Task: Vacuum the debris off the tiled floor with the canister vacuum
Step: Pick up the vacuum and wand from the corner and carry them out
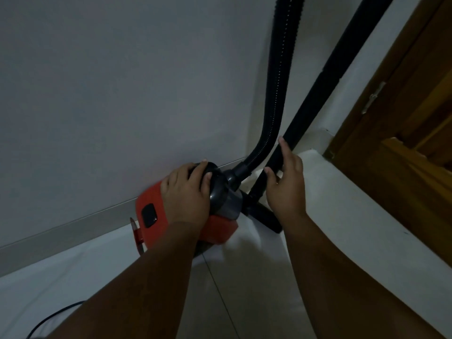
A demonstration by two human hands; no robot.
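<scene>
Gripping the vacuum (186, 216) top with our left hand (187, 192), right hand (286, 182) fingers curled round the black tube (318, 94).

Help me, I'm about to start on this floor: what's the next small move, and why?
Probably lift the wand away from the wall with the right hand. It leans there, floor head parked beside the canister, while the left hand steadies the canister's top.

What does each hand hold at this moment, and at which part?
The left hand grips the vacuum canister at its dark top handle. The right hand closes around the lower part of the rigid black wand, just above the floor head.
</scene>
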